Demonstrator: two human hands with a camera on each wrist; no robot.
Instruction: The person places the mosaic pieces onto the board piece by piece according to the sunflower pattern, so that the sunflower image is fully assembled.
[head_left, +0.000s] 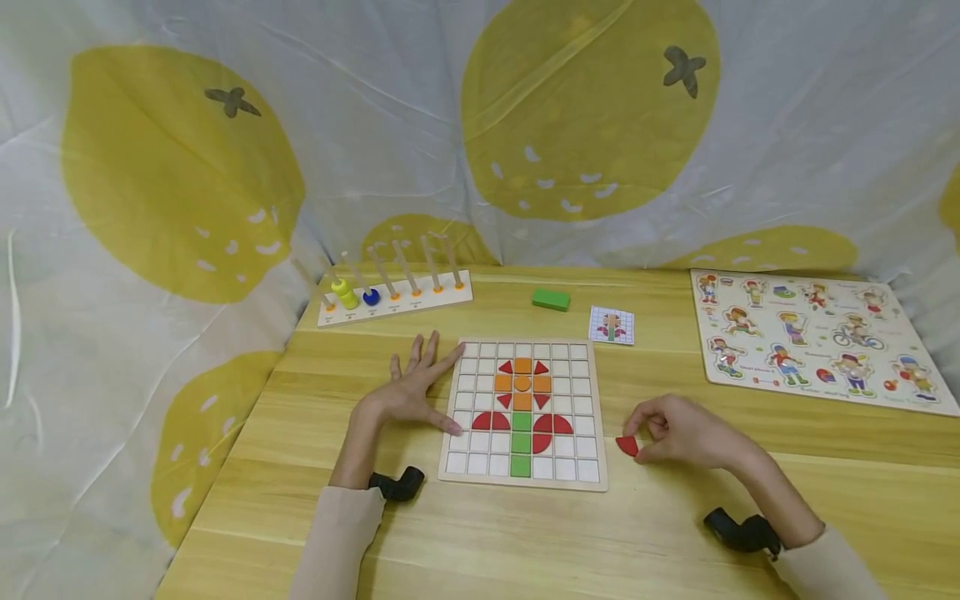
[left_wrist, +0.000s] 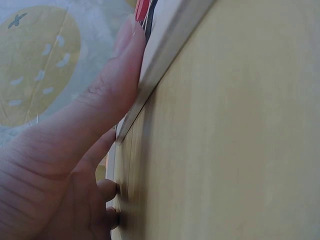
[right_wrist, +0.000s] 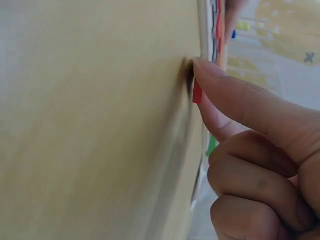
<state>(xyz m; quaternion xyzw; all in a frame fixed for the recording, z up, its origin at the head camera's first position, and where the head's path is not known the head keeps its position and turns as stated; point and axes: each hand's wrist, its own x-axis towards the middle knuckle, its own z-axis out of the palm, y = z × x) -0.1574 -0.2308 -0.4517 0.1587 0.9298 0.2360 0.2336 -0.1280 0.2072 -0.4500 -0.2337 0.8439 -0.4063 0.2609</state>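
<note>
My right hand (head_left: pixel 678 429) pinches a red quarter-circle piece (head_left: pixel 627 447) between thumb and index finger, just right of the gridded wooden board (head_left: pixel 480 468). The right wrist view shows the edge of that red piece (right_wrist: pixel 197 92) at the thumb tip, close over the table. With spread fingers, my left hand (head_left: pixel 408 392) rests along the board's left edge, thumb (left_wrist: pixel 107 80) on its rim. A flower pattern lies in the grid: orange pieces (head_left: pixel 522 367) with red triangles at the top, a green stem (head_left: pixel 521 443) and red quarter-circles (head_left: pixel 491 421) either side.
Behind the board are a green block (head_left: pixel 551 300) and a small pattern card (head_left: pixel 611 325) with a similar flower. A peg stand (head_left: pixel 450 292) with yellow and blue rings stands at the back left. A picture puzzle board (head_left: pixel 765 325) lies at the back right.
</note>
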